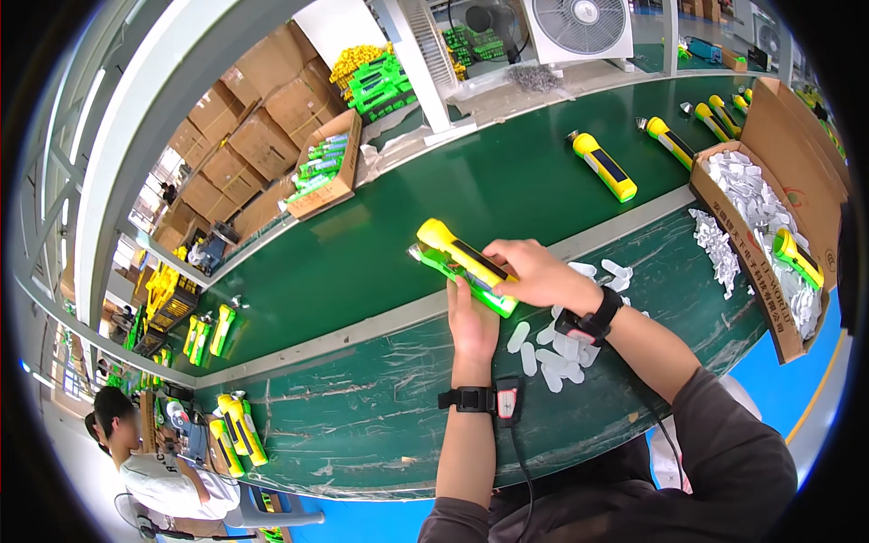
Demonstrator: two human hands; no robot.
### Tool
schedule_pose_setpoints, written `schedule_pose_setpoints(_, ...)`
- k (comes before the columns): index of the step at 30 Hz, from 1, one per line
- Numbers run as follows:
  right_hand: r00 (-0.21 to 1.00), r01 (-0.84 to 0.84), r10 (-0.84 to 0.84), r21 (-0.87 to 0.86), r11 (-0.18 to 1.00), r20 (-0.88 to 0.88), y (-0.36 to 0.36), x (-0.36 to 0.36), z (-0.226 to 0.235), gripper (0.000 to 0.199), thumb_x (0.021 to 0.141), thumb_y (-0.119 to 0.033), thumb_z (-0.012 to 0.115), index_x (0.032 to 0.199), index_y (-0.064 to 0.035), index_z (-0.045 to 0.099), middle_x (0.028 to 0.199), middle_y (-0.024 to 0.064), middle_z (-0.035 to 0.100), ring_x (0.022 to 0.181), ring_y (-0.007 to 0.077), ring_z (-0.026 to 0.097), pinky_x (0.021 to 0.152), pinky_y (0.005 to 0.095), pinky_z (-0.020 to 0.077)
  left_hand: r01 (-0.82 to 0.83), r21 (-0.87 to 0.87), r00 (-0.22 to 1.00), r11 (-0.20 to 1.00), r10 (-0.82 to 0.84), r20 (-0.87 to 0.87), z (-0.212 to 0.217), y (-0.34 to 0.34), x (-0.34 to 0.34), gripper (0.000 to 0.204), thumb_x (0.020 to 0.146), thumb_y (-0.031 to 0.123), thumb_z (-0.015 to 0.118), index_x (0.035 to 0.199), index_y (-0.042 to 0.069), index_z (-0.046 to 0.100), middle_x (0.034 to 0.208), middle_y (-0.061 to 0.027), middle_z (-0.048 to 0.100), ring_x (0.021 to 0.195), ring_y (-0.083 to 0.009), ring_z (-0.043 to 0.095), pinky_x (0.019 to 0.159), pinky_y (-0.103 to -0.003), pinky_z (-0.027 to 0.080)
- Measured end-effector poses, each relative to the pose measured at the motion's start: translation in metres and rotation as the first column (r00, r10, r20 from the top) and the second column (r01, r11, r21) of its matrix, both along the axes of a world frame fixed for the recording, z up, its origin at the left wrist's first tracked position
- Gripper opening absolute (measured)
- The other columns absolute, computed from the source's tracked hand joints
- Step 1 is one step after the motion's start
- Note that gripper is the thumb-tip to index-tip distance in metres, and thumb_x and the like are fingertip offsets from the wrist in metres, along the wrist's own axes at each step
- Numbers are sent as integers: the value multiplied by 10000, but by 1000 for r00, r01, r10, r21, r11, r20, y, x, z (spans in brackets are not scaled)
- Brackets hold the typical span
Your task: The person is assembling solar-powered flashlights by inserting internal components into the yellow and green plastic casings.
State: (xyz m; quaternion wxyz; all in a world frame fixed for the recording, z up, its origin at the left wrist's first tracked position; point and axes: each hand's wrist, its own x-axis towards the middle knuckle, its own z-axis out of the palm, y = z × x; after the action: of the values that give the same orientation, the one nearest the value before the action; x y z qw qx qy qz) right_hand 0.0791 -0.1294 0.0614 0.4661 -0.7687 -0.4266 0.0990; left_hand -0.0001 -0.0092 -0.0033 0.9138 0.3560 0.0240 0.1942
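Between my hands, over the table's far edge, is a flashlight with a yellow body half (pixel 462 253) and a bright green half (pixel 503 304) beneath it. The two halves look slightly apart at the head end, where a shiny metal part shows. My left hand (pixel 472 324) grips the green half from below. From the right, my right hand (pixel 539 274) closes on the yellow half near its tail end. Loose translucent white strips (pixel 550 360) lie on the green table near my right wrist. Both wrists wear black straps with small devices and cables.
Flashlights (pixel 602 167) lie along the green conveyor belt (pixel 398 195) beyond the table. A cardboard box (pixel 759 267) of white pieces stands right, a flashlight (pixel 798 260) on top. More flashlights (pixel 240 433) lie on the table's left end, near a seated person (pixel 167 475).
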Motion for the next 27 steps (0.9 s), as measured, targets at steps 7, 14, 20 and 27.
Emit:
schedule_pose_setpoints(7, 943, 3, -13, -31, 1000, -333, -3, 12, 5, 411, 761, 91, 585, 1166, 60, 521, 1113, 191, 596, 986, 237, 616, 834, 333, 511, -12, 33, 999, 999, 11, 43, -1, 2, -2, 458, 998, 307, 393, 1377, 73, 283, 1343, -117, 411, 1274, -265, 392, 1053, -445, 335)
schedule_pose_setpoints(14, 898, -83, 110, 81, 993, -427, -3, 14, -2, 391, 749, 31, 590, 1136, 70, 556, 1076, 188, 636, 979, 245, 627, 825, 318, 493, -59, -32, 996, 998, 61, 70, 0, 1, -3, 453, 1000, 263, 407, 1384, 72, 260, 1337, -89, 394, 1267, -239, 381, 1056, -433, 321)
schedule_pose_setpoints(20, 882, -121, 157, 109, 987, -445, -3, 13, 1, 401, 751, 38, 580, 1150, 69, 549, 1086, 185, 632, 960, 226, 628, 799, 306, 497, -66, 5, 995, 998, 66, 80, 2, 2, -4, 453, 1000, 269, 402, 1388, 85, 259, 1349, -89, 388, 1272, -241, 380, 1056, -441, 323)
schedule_pose_setpoints(27, 911, -138, 124, -7, 990, -393, -7, 16, 10, 457, 744, 77, 557, 1198, 37, 517, 1115, 151, 586, 961, 210, 598, 841, 301, 484, -21, -13, 995, 1000, 22, 95, 6, 1, -2, 455, 1000, 282, 401, 1386, 85, 262, 1345, -93, 393, 1260, -245, 397, 1043, -443, 341)
